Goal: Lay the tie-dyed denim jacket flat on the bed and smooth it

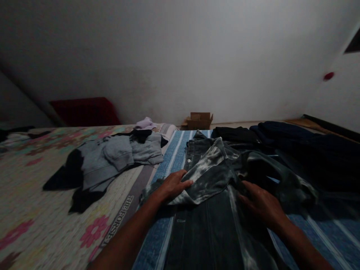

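A dark, acid-washed denim jacket (213, 210) lies spread on a blue striped blanket (174, 157) in front of me. My left hand (174, 184) rests flat on a pale folded flap of the jacket at its left side, fingers pointing right. My right hand (260, 202) lies on the jacket's right half, fingers spread and pressing the cloth. Neither hand is closed around the fabric as far as I can see.
A grey and black garment (112, 161) lies crumpled on the floral bedspread (42, 225) to the left. Dark clothes (295, 142) are piled at the back right. A cardboard box (199, 120) sits by the far wall, with a lilac cloth (144, 123) near it.
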The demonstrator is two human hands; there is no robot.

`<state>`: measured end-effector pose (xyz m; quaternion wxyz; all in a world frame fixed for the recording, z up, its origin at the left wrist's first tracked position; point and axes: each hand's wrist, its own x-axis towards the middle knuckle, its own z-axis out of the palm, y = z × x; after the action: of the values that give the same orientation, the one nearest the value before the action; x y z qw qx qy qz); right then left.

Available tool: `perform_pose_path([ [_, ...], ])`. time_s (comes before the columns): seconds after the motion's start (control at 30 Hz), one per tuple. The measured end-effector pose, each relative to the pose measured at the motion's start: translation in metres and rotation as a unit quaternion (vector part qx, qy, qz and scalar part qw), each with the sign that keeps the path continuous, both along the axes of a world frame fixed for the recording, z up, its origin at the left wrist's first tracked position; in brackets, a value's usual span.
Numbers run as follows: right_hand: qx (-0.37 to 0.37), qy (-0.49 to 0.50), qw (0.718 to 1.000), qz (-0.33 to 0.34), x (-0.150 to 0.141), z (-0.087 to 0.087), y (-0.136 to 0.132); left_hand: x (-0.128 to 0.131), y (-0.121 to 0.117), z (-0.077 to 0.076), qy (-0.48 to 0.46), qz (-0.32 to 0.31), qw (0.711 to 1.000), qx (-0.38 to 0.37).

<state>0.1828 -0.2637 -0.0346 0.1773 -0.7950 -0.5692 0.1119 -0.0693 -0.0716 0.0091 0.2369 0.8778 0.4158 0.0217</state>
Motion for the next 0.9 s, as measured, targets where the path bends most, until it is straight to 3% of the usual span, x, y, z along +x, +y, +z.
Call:
perform_pose_path([
  [0.13, -0.062, 0.011, 0.997, -0.043, -0.007, -0.016, -0.016, -0.019, -0.010, 0.010, 0.016, -0.021, 0.999, -0.018],
  [0.23, -0.073, 0.032, 0.995, -0.060, -0.005, -0.023, -0.018, -0.038, -0.014, 0.013, 0.002, -0.076, 0.997, -0.025],
  [0.37, -0.062, 0.042, 0.995, -0.071, 0.000, -0.032, -0.015, -0.060, -0.021, 0.007, 0.012, -0.125, 0.992, -0.008],
  [0.5, -0.043, 0.053, 0.994, -0.085, 0.001, -0.035, -0.013, -0.063, -0.029, -0.005, 0.031, -0.125, 0.990, 0.065],
  [0.6, -0.021, 0.076, 0.993, -0.087, 0.002, -0.031, -0.011, -0.056, -0.032, -0.008, 0.078, -0.078, 0.987, 0.115],
  [0.7, 0.027, 0.160, 0.984, -0.074, -0.001, -0.018, -0.005, -0.050, -0.029, 0.001, 0.117, -0.013, 0.980, 0.158],
  [0.8, 0.065, 0.343, 0.935, -0.056, -0.012, 0.008, 0.005, -0.049, -0.018, 0.022, 0.119, 0.059, 0.969, 0.210],
  [0.9, 0.050, 0.484, 0.873, -0.029, -0.035, 0.039, 0.020, -0.054, 0.002, 0.053, 0.089, 0.165, 0.950, 0.250],
])
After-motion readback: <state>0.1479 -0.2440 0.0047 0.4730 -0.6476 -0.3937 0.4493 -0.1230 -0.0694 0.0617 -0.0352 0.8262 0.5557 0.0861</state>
